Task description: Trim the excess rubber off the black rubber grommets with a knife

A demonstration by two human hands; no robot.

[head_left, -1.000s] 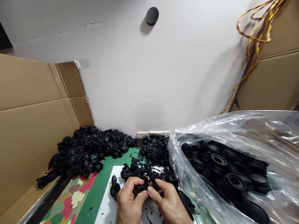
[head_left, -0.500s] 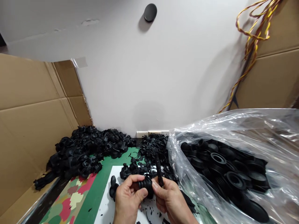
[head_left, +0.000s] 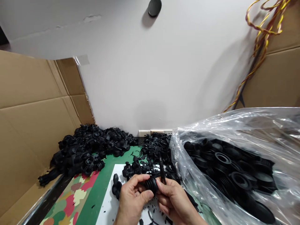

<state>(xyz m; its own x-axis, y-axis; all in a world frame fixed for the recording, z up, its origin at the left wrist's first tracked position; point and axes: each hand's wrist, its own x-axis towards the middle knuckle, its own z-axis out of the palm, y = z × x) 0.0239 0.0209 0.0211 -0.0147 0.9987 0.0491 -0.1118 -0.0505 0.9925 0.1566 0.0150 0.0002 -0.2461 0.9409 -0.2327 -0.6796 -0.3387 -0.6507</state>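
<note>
Low in the middle of the view my left hand (head_left: 133,198) pinches a black ribbed rubber boot (head_left: 150,184) between thumb and fingers. My right hand (head_left: 172,200) is closed round a thin black tool (head_left: 161,170) that sticks upward, its lower end against the boot's right side. Both hands hover over a white sheet (head_left: 109,206) strewn with black trimmings and a few more rubber parts (head_left: 132,168).
A heap of black rubber boots (head_left: 86,150) lies at the left by a cardboard wall (head_left: 30,125). A clear plastic bag (head_left: 234,137) of more boots fills the right. Black scraps (head_left: 156,147) pile by the white wall. A green mat (head_left: 103,178) lies under the sheet.
The boot has turned in my left hand and the tool in my right hand has swung from slanted to upright. The view has shifted slightly.
</note>
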